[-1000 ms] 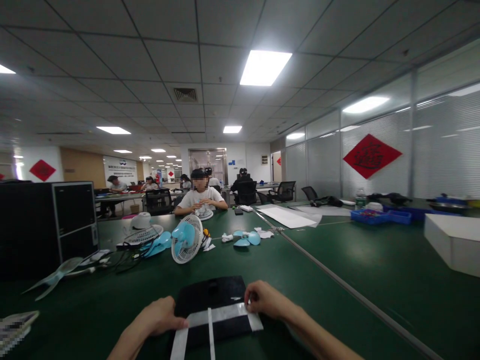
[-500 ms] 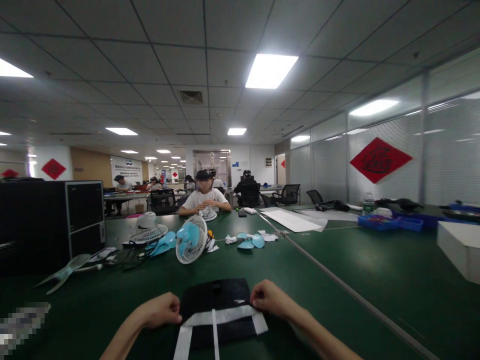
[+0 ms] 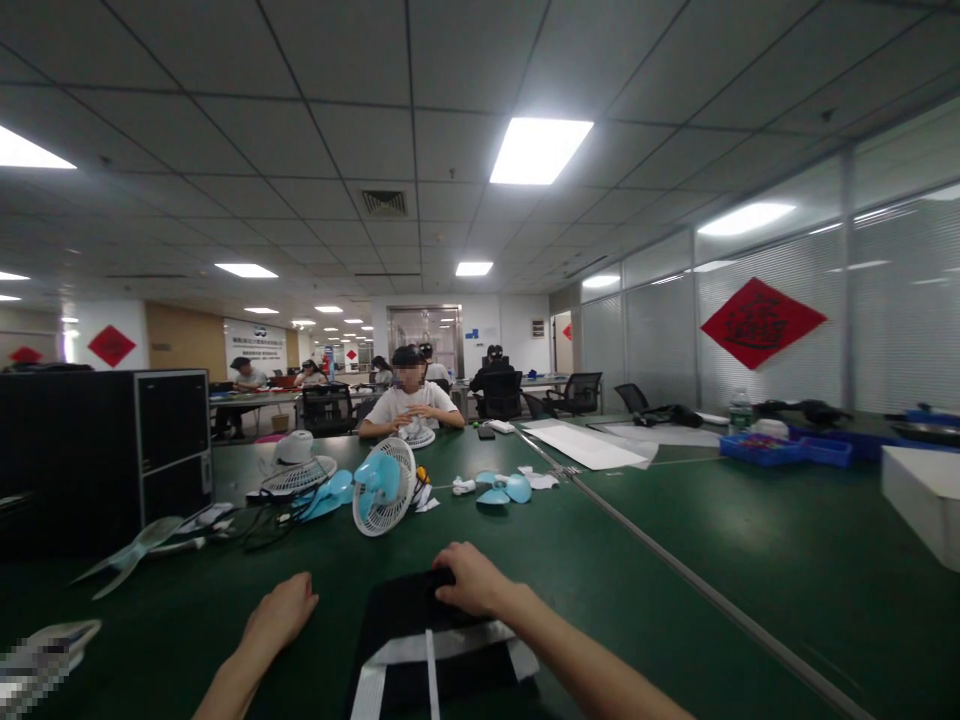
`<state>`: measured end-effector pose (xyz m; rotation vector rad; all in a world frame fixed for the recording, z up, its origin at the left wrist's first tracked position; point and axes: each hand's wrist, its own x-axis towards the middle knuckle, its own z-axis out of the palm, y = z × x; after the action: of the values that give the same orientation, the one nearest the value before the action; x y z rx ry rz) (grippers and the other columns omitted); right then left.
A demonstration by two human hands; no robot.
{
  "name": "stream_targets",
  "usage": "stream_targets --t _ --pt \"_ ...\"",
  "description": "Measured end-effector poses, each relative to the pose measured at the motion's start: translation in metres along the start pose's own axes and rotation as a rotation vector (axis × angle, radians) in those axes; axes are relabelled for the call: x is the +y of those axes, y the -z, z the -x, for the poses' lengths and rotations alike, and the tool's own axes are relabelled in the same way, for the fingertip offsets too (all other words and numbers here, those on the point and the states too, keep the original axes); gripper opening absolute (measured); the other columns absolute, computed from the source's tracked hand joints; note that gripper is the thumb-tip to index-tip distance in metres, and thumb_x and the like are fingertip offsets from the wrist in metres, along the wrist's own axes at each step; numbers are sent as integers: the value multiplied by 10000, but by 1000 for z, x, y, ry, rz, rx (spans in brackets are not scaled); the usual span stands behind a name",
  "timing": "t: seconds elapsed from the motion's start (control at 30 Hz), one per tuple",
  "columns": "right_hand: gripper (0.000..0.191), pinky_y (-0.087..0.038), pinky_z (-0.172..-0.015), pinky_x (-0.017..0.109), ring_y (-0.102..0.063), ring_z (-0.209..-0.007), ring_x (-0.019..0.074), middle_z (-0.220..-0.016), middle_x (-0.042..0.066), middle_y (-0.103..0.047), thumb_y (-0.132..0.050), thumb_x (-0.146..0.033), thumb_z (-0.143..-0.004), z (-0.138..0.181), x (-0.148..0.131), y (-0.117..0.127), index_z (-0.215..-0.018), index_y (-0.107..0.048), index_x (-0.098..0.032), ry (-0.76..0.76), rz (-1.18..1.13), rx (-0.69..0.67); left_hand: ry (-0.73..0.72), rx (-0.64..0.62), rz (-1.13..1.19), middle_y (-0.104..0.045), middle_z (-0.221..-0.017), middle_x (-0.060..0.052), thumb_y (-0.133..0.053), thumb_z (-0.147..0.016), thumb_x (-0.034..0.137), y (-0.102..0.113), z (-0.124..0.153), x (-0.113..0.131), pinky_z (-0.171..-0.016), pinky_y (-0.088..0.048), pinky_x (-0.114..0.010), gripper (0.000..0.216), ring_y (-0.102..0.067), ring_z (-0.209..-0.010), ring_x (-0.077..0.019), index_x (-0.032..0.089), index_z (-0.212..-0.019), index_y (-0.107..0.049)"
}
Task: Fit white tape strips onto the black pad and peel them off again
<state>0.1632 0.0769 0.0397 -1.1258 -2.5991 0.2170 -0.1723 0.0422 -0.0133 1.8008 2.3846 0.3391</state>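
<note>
A flat black bag-like piece with white straps sewn across it lies on the green table in front of me. My right hand bends over its far edge, fingers closed on the black material near the top middle; the fingertips are partly hidden. To the left of the black piece, and apart from it, my left hand is low over the table with curled fingers and nothing visible in them.
Beyond the black piece stand a white fan grille with blue blades, a loose blue fan blade and cables. A black computer case is at left. Across the table a person handles another fan part. Blue trays and a white box are right.
My right hand has moved from the strap's right corner up and left to the far edge of the black piece. My left hand has let go of its left side and drawn away left.
</note>
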Motion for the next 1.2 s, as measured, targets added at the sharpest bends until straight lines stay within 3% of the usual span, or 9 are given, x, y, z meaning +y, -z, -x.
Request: stream_targets --t 0.23,0.43,0.67,0.9,1.03,1.2 --pt "295 -465 -774 294 -622 -912 230 -985 72 -691 -706 -311 -689 -13 -2 -3 -966 -723 -208 -18 40 -28 -21 21 -10 -676 -988 -106 -373 -877 290 -1 3 3 -673 -441 -297 176 -648 -882 -220 204 -846 -523" --pt "241 -427 -782 281 -601 -922 220 -952 51 -684 -641 -344 -752 8 22 10 -939 -712 -212 -80 17 135 -19 20 -44 -676 -998 -104 -375 -885 271 -3 1 3 -706 -439 -300 171 -646 -902 -216 202 -841 -525" --pt "295 -408 -737 278 -611 -894 223 -950 100 -695 -480 -344 -850 77 106 59 -935 -687 -151 -370 -8 369 -18 19 15 -669 -997 -99 -365 -882 302 -2 5 4 -697 -456 -310 221 -645 -882 -223 199 -878 -560" --pt "326 -423 -701 292 -639 -899 245 -982 101 -711 -493 -411 -810 162 196 97 -890 -716 -188 -767 45 425 -7 18 9 -654 -1042 -116 -355 -881 306 -4 2 2 -725 -464 -312 236 -639 -913 -221 193 -889 -562" --pt "315 -429 -677 316 -646 -890 257 -982 102 -711 -490 -419 -807 191 213 104 -869 -716 -207 -901 57 378 -4 -5 13 -658 -1033 -107 -353 -880 305 -4 0 0 -733 -468 -309 238 -641 -912 -217 194 -891 -563" --pt "292 -430 -642 317 -655 -878 265 -964 104 -716 -500 -408 -798 202 214 105 -851 -714 -217 -973 65 332 -20 -14 18 -665 -1015 -107 -371 -873 322 -6 -4 -3 -721 -467 -308 235 -642 -897 -216 189 -902 -563"
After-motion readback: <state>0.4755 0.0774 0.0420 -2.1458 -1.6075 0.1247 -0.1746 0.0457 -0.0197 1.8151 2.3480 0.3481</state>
